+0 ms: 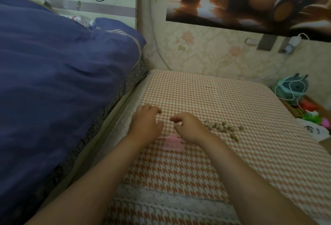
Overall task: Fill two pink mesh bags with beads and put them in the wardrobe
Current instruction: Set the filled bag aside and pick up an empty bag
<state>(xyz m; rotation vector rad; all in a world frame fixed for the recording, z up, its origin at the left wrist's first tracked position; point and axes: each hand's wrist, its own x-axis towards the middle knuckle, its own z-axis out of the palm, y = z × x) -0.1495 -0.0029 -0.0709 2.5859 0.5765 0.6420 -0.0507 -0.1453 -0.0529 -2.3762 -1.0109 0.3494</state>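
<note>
Surface: we see a houndstooth-covered surface (223, 102), orange and white, with a lace trim along its near edge, set against a floral-papered wall.

Left hand (146, 123): we see it resting palm down on the cloth, fingers loosely curled and gripping nothing that we can make out; its wrist lies just beside the pink mesh bag.

Right hand (189, 127): we see it palm down too, thumb and forefinger drawn toward each other in a loose pinch; whether a bead sits between them we cannot tell (the tips are too small and blurred).

Pink mesh bag (172, 142): we find it lying flat on the cloth between the two wrists, partly covered by them; only one bag is visible to us.

Beads (222, 128): we see a loose scatter of pale tan beads on the cloth just to the right of the right hand, with a few trailing nearer toward us.

Blue duvet (59, 74): it is heaped on the bed along the left side of the surface.

Teal yarn ball (291, 88): it sits past the right edge, with a white cord draped over it.

Poster (250, 0): it hangs on the wall above.
</note>
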